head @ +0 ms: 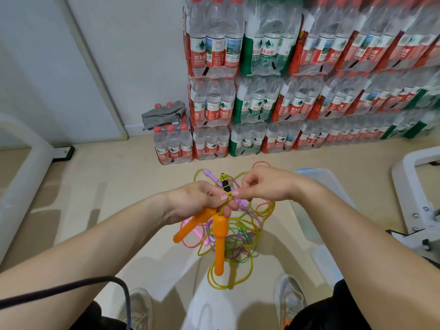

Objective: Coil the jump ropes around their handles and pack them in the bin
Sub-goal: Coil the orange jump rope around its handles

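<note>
My left hand (202, 201) grips the top ends of the two orange handles (219, 239), fingers curled round them, so that the handles hang down and splay apart over the floor (107, 186). My right hand (264, 184) is just beside it, fingertips pinching the yellow cord (229, 199) where it leaves the handles. Beneath both hands lies a tangle of ropes (240, 231) in yellow, green, purple and pink, loops lying over one another; a purple handle (210, 175) and a black-and-yellow handle (224, 181) poke out at its far side, partly behind my fingers, and a pink handle (198, 232) shows under the left orange one. My hands cover the middle of the heap, so I cannot tell which cord belongs to which handle. The clear bin (321, 184) stands on the floor to my right, near the heap, much of it hidden by my right forearm. Ahead, shrink-wrapped packs of water bottles (285, 91) are stacked against the wall, and a grey cloth (163, 114) lies on a lower pack at the stack's left end. A black cable (71, 285) crosses over my left forearm. White frames (419, 186) stand at either side, and my shoes (289, 298) show below.
</note>
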`<action>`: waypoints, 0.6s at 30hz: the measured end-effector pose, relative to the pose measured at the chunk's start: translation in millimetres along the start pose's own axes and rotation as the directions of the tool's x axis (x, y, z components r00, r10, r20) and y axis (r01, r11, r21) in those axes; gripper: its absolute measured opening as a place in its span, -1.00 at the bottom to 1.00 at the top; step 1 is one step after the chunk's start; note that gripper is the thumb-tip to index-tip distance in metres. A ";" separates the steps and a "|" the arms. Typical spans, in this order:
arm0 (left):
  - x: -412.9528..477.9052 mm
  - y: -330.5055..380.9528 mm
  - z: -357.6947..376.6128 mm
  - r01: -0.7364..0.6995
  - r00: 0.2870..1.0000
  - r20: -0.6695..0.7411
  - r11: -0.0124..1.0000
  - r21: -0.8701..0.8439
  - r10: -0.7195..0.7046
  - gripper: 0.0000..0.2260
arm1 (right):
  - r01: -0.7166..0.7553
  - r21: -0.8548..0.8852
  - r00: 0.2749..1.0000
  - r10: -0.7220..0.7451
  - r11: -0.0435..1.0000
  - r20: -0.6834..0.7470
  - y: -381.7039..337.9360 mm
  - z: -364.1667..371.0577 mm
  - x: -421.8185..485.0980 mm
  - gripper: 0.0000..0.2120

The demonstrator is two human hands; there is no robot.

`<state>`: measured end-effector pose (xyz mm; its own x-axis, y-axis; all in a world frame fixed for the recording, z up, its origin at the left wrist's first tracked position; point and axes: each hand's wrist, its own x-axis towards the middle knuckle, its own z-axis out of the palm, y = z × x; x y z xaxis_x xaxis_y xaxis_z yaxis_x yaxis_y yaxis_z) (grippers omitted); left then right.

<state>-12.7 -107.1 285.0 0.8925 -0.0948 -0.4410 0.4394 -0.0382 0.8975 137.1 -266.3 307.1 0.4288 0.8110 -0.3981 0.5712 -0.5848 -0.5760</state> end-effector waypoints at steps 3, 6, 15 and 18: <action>-2.6 6.0 -6.6 -0.037 0.999 -0.031 0.993 0.108 0.040 -0.79 | 0.002 0.182 0.999 0.008 0.983 -0.050 1.6 0.7 -0.5 -0.42; -3.4 8.3 -10.0 -0.055 0.997 -0.047 0.986 0.157 0.063 -0.82 | 0.075 0.441 0.992 -0.020 0.894 -0.128 3.7 -3.6 -0.1 -0.53; -4.8 18.9 -5.1 -0.177 0.984 -0.003 0.983 0.057 0.177 -0.89 | 0.350 0.694 0.895 -0.006 0.629 -0.446 9.2 -2.4 5.5 -0.89; -4.7 22.5 -8.7 -0.293 0.951 -0.131 0.952 -0.092 0.280 -0.87 | 0.329 0.685 0.889 0.030 0.650 -0.456 5.2 6.8 7.1 -0.82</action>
<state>-6.1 -98.8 307.2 0.9852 0.0296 -0.1687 0.1657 0.0828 0.9827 138.3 -263.4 296.5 0.7181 0.6945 -0.0457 0.0330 -0.0996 -0.9945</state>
